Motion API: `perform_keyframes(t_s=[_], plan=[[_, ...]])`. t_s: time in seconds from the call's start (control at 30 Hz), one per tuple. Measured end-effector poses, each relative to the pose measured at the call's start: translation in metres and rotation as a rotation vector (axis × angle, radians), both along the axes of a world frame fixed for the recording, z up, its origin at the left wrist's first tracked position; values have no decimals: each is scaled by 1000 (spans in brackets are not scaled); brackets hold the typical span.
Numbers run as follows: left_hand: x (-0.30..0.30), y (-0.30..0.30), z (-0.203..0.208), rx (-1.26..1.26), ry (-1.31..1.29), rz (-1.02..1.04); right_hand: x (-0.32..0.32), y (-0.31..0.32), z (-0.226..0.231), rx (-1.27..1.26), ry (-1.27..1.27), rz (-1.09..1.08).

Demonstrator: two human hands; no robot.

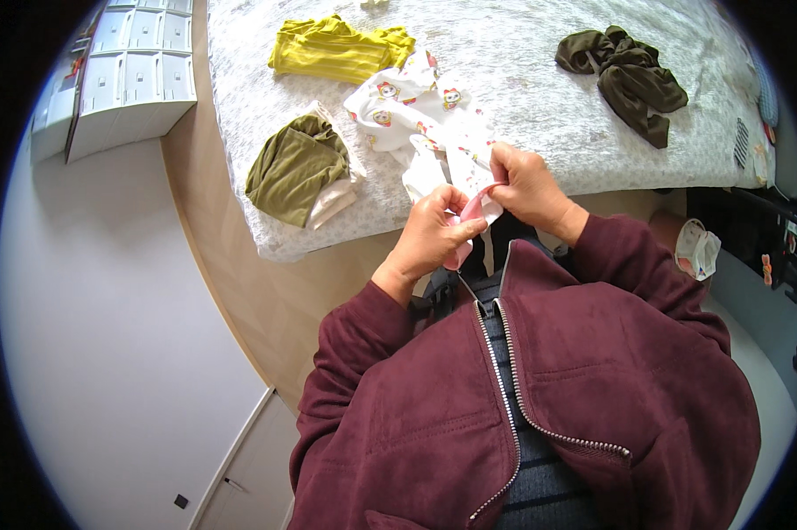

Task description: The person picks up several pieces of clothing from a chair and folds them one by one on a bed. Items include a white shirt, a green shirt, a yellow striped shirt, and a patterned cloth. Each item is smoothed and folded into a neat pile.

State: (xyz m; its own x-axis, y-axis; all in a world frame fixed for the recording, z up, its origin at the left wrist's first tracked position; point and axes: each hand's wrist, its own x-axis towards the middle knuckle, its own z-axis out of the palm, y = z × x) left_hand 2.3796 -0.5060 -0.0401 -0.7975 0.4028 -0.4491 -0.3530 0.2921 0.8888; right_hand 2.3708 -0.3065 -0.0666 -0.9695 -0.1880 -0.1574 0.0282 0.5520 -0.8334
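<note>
A small white garment (416,110) with colourful cartoon prints and pink trim lies partly on the bed, its near end lifted over the bed's edge. My left hand (429,234) pinches the pink-trimmed end from below. My right hand (526,181) grips the same end from the right, fingers closed on the cloth. Both hands are close together, just in front of the bed's near edge. My maroon zip jacket (540,389) fills the lower part of the view.
The bed (522,88) has a light grey cover. On it lie a yellow striped garment (336,49), an olive green garment on a pale one (297,168) and a dark olive garment (628,75). A white drawer unit (129,75) stands at the far left.
</note>
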Motion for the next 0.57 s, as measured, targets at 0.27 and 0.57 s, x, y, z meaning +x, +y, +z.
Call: perform_keyframes(t_s=[0.27,0.57], plan=[[5,5,-24,-707,536,-69,23,-16,-2,271,327,-41],[3,-15,-29,-480,396,-192,17,1,-12,132,375,75]])
